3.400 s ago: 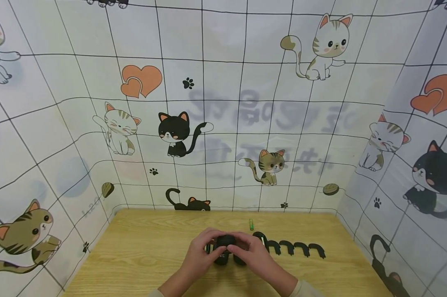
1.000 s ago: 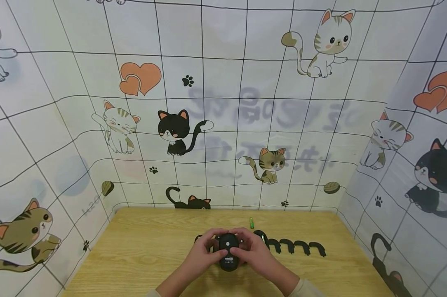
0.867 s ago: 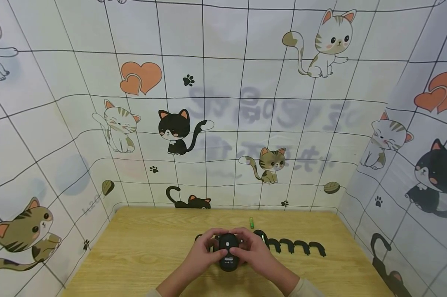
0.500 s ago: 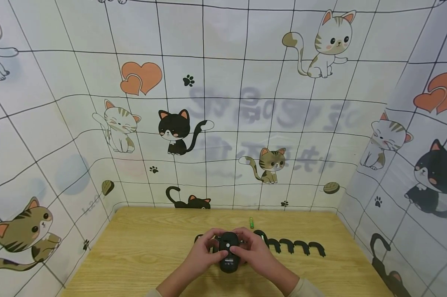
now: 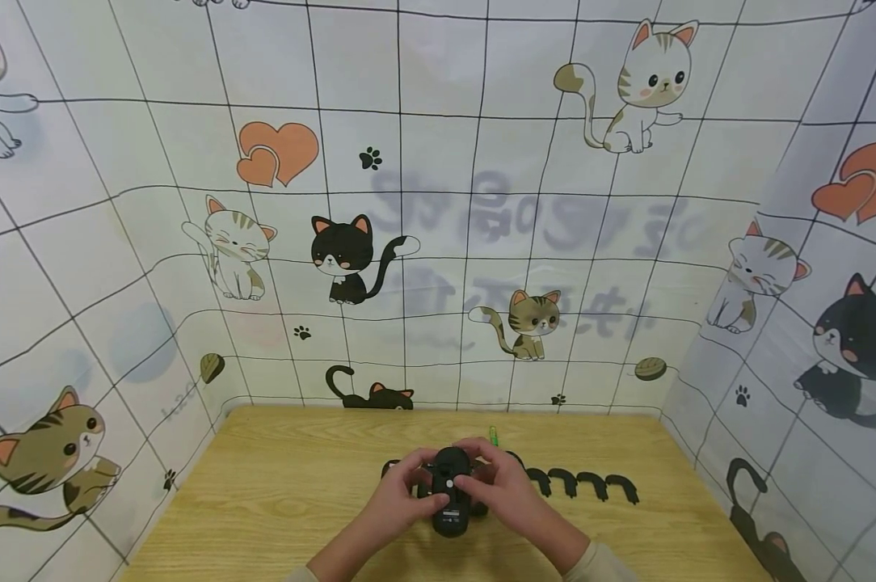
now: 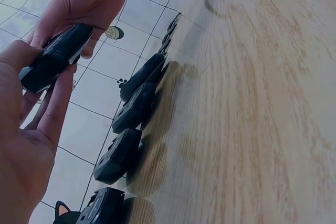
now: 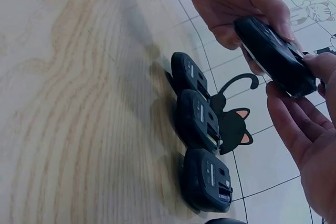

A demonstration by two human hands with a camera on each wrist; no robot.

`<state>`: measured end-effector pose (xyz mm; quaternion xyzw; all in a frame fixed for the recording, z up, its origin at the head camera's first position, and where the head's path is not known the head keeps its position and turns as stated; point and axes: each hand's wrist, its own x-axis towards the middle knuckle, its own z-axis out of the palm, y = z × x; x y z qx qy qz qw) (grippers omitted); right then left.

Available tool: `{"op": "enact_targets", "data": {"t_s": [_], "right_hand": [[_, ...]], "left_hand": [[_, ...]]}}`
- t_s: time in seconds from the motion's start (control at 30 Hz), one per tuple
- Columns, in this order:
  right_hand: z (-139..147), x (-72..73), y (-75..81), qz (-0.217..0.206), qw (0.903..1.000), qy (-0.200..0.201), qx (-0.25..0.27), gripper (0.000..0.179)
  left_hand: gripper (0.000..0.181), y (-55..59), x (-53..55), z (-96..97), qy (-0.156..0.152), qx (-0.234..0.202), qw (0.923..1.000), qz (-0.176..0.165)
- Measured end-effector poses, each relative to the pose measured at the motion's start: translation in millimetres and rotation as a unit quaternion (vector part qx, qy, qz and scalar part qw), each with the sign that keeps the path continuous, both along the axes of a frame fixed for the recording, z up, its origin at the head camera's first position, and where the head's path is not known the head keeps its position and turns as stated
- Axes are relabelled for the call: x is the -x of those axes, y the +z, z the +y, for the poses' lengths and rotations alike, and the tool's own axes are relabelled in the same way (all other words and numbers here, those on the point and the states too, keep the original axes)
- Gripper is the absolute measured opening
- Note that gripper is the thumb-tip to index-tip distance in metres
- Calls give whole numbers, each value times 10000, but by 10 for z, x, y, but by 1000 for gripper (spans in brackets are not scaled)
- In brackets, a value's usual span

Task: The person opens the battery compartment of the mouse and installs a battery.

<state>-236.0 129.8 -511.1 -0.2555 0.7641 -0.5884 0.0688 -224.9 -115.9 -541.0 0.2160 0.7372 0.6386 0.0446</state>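
A black computer mouse [image 5: 451, 509] is held off the table between both hands, its underside with label and white round spot facing up. The left hand [image 5: 400, 495] grips its left side, thumb on the underside. From the right, the right hand [image 5: 502, 489] pinches it, thumb near the white spot and fingers at the far end. In the right wrist view the held mouse [image 7: 273, 56] is tilted, with fingers of both hands around it. Several more black mice [image 7: 195, 116] stand in a row behind the hands. Open battery slots show on some of them.
Several arched black covers [image 5: 591, 483] lie in a row to the right on the wooden table [image 5: 278, 493]. A small green stick, probably a battery [image 5: 493, 436], lies farther back. A cat-patterned sheet [image 5: 438, 242] encloses the table's back and sides.
The mouse has turned from end-on to underside up, and its far end has since risen slightly. The right hand has shifted slightly up and right; the left hand stays nearly in place.
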Motion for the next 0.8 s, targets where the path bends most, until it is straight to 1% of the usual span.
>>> {"op": "enact_targets", "data": {"t_s": [0.17, 0.3, 0.47, 0.63, 0.8], "right_hand": [[42, 46, -15, 416, 9984, -207, -333, 47], [67, 68, -22, 547, 9971, -330, -419, 48], [82, 68, -7, 419, 9980, -372, -279, 48], [95, 74, 9, 282, 9966, -710, -307, 46], [119, 110, 2, 249, 9960, -842, -154, 42]], "left_hand": [[49, 7, -5, 16, -67, 39, 9999, -126], [47, -2, -4, 27, -117, 26, 9998, -169], [47, -18, 1, 32, -84, 79, 9998, -171], [47, -38, 4, 45, -44, 146, 9998, -116], [48, -46, 14, 47, -35, 272, 9996, -42]]}}
